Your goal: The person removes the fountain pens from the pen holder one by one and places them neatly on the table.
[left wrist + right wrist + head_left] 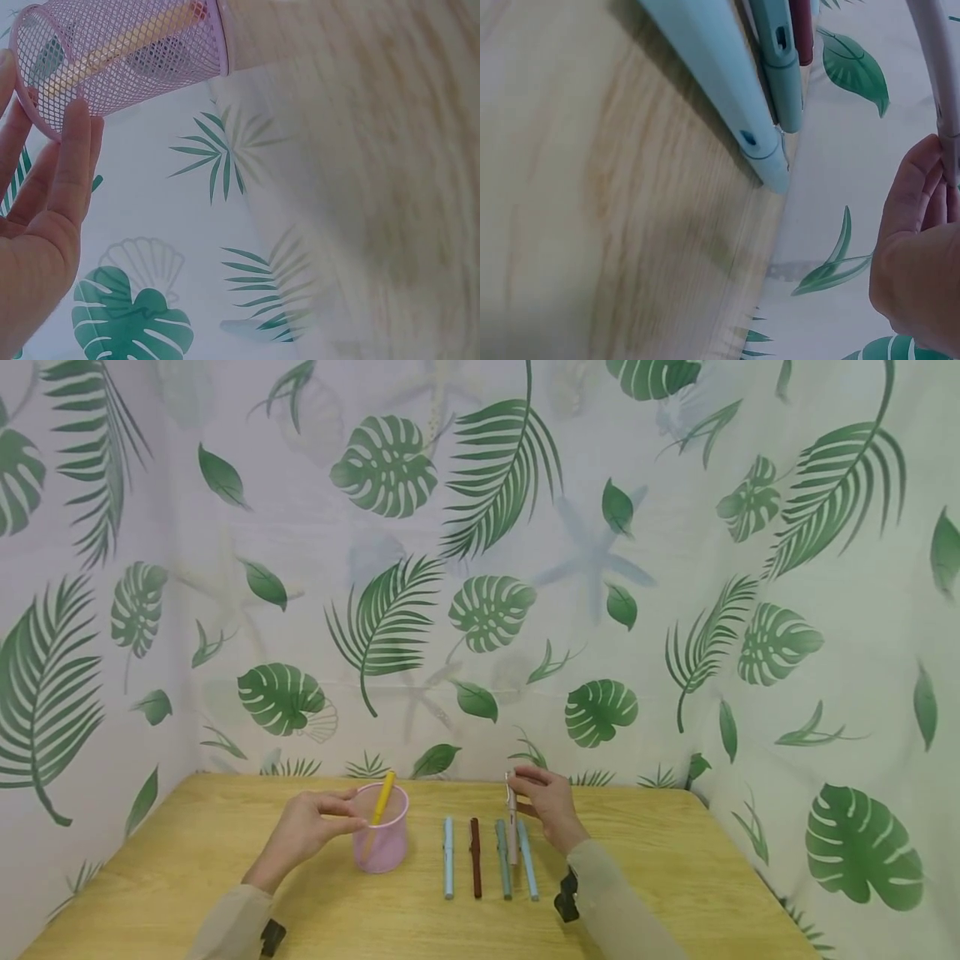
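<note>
My left hand (318,827) holds a pink mesh pen cup (386,843) near its rim, thumb in front and fingers behind. A yellow pen (385,795) leans inside the cup, and its lower part shows through the mesh in the left wrist view. With thumb and fingertips, my right hand (551,806) pinches a pale pinkish pen (513,827) by its upper end. This pen hangs upright and overlaps the green-grey pen (503,864) and the right-hand light blue pen (529,868) in the head view.
Left of those lie a dark red pen (476,864) and another light blue pen (448,864), all in a rough row on the wooden table (322,918). A leaf-print cloth (525,718) hangs behind the table's back edge and along both sides.
</note>
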### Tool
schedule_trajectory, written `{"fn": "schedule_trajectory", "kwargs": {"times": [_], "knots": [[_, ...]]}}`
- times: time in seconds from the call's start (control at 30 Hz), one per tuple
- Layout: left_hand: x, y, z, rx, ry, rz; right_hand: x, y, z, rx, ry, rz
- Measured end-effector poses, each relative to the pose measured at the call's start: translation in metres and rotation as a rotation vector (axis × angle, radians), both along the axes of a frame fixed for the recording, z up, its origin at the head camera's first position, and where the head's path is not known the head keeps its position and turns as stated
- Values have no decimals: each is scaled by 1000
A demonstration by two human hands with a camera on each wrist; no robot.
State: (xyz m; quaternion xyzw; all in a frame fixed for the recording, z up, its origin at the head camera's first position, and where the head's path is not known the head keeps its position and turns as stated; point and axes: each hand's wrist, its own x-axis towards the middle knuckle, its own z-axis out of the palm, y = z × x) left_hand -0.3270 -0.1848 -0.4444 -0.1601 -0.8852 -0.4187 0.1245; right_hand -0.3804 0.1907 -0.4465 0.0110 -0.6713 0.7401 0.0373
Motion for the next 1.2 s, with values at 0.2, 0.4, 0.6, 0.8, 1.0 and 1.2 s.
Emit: {"fn": "schedule_trajectory", "kwargs": {"times": [0.2, 0.4, 0.6, 0.8, 1.0, 1.2], "knots": [[1, -1, -1, 26, -12, 4, -2, 4, -6, 52, -5, -2], [1, -1, -1, 31, -10, 5, -2, 12, -8, 104, -44, 17], [3, -1, -1, 42, -24, -7, -1, 22, -11, 149, -89, 67], [4, 0, 1, 56, -31, -5, 1, 30, -11, 209, -132, 74], [3, 0, 0, 47, -23, 4, 0, 36, -13, 214, -156, 58], [2, -1, -1, 38, -18, 7, 1, 39, -16, 236, -176, 46]]}}
